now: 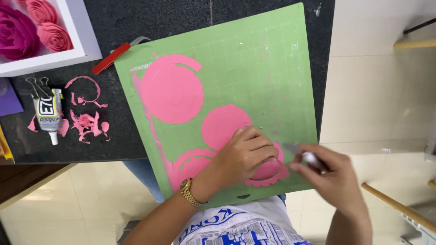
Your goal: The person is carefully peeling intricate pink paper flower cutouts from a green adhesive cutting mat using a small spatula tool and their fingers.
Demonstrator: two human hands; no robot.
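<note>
Nearest me, my left hand [245, 154] lies flat, fingers curled down, pressing on a pink scalloped paper circle [268, 170] at the mat's near edge. A gold watch [187, 191] sits on that wrist. My right hand [324, 170] is just beside it, closed around a thin tool [302, 153] whose tip points at the same circle; the motion blur hides the tip itself. The green mat [254, 68] rests partly on my lap, partly on the dark desk [122, 131]. Farther up the mat lie a middle circle [225, 127] and a larger one [171, 93]. Left of the mat I see pink scraps [86, 122], a glue tube [49, 115], a red tool [110, 58], and, farthest, a white frame [79, 43] holding paper roses [43, 25].
</note>
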